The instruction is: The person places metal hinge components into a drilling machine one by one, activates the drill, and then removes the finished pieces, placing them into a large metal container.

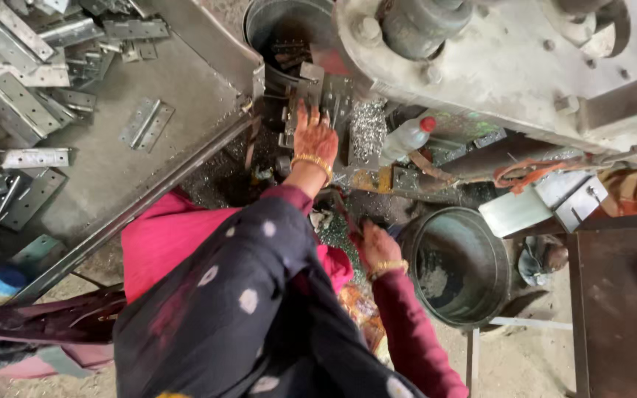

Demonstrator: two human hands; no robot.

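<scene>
Hands: left hand (314, 136) spread flat on the metal plate (317, 94) under the press, right hand (377, 247) loosely curled beside the bucket rim (407, 243).

Left hand (314, 135) on press plate (331, 96)

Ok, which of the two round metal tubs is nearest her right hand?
The lower tub, the greenish one beside the right hand. It sits low, with grey debris inside. The other tub stands at the top, behind the machine, past the left hand.

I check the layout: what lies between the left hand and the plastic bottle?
Head view: a heap of metal shavings lies between left hand and plastic bottle.
</scene>
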